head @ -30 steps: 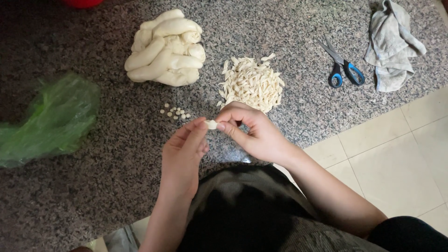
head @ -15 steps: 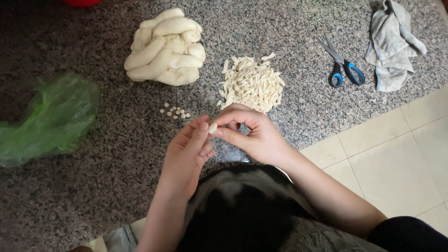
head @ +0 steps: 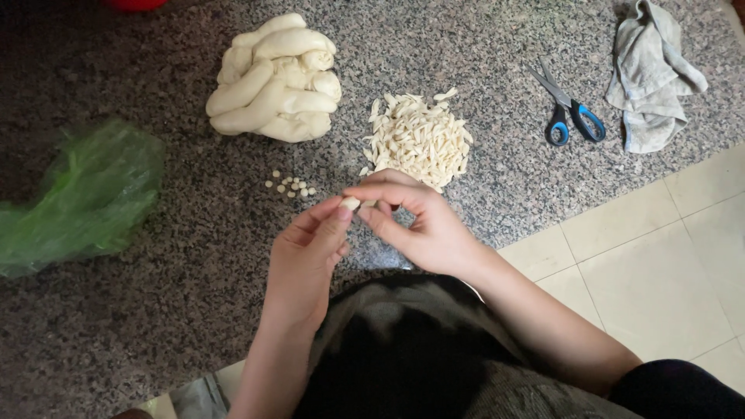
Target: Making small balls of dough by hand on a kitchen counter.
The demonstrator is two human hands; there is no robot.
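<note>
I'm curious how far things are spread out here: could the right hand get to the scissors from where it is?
Probably yes. The right hand is busy pinching a small dough piece with the left hand, but the counter between it and the scissors lies bare.

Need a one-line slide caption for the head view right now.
Both hands, left hand and right hand, pinch a small dough piece above a granite counter, beside shaped pieces.

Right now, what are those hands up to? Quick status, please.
Left hand and right hand pinch one small dough piece together above the granite counter. Shaped-pieces pile just beyond. Nothing blocking.
</note>
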